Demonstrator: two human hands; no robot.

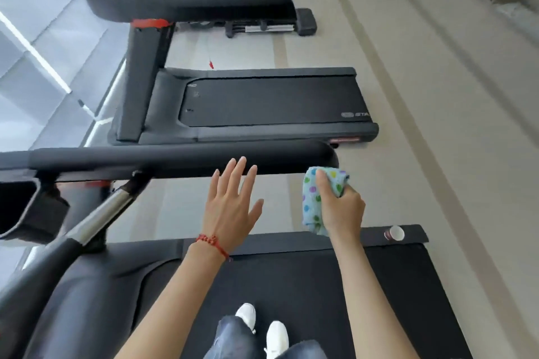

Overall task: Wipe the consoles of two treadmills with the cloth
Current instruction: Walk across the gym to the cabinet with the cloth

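right hand [341, 207] fingers curl tight round the dotted cloth [318, 198] near the handrail [175, 157] end, left hand [233, 204] spread flat and empty beside it, so console wiping looks unstarted or between machines.

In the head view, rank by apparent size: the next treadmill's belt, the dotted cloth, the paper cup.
1. Next treadmill's belt, largest though farther away.
2. Dotted cloth, bunched in the right hand, so partly hidden.
3. Paper cup, smallest.
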